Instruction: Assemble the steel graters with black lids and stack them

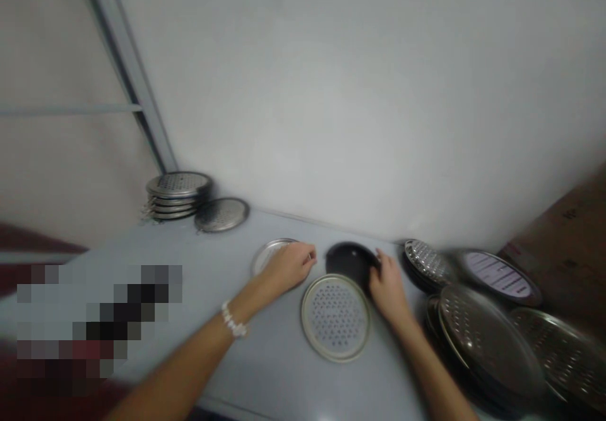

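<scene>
The right hand [388, 291] curls firmly around the rim of a black pan [349, 262] on the tabletop [227, 250]. The half-closed left hand [286, 267] sits against a silver pan [266, 255], its hold unclear, with a perforated tray [335, 317] between them.

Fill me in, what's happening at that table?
A person is working bare-handed at a pale grey table. The right hand is at the edge of a black round pan, and the left hand is over the edge of a silver round pan. A perforated metal pan lies flat nearer the person. More perforated pans are piled at right, and a small stack sits at back left.
</scene>
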Motion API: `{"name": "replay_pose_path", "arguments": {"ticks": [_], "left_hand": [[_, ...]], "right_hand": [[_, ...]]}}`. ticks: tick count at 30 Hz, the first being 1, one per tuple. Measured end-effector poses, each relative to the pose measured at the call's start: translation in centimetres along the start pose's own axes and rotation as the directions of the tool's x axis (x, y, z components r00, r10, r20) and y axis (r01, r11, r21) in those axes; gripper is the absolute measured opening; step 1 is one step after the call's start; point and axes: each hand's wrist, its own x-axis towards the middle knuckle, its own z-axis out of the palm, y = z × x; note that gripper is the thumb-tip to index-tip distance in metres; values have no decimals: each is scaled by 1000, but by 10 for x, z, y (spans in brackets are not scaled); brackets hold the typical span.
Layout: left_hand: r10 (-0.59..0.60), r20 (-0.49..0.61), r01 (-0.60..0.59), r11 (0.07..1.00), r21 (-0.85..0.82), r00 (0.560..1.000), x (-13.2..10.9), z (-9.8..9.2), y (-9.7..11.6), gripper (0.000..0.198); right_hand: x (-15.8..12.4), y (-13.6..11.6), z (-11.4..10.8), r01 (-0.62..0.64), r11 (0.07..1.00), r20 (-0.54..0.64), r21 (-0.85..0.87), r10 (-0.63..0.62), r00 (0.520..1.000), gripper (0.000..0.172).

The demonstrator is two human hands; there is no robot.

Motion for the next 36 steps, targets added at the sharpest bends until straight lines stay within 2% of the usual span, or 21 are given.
{"name": "replay_pose_path", "arguments": {"ticks": [2,4,8,10,15,18,22,26,36], "left_hand": [[-88,-67,93,992,79,994,1,-1,-12,16],[-136,-66,144,980,135,988,1,-3,-25,17],[-132,33,123,974,192,991,-2,-2,-40,33],[-120,34,113,979,167,992,-1,-1,-44,30],[-235,-131,256,950,178,963,4,-2,-62,21],[-276,-137,297,939,175,952,6,-4,-71,20],[-203,-144,222,965,136,969,10,-2,-65,18],[-99,-66,104,991,87,993,11,6,-55,16],[-101,-19,102,994,41,995,11,14,-64,10]], "right_hand": [[-1,-2,-1,-17,1000,10,-7,18,1000,53],[-1,-4,-2,-39,999,14,-16,39,999,53],[-1,-10,-5,-124,990,28,-71,126,992,52],[-1,-14,-8,-161,983,41,-87,165,985,52],[-2,-20,-12,-173,984,39,-40,175,984,53],[-2,-22,-13,-166,986,30,-19,167,986,51],[-4,-26,-12,-142,990,23,10,142,990,48],[-6,-27,-10,-120,993,23,9,120,993,45],[-6,-28,-10,-105,994,30,-21,106,994,42]]}}
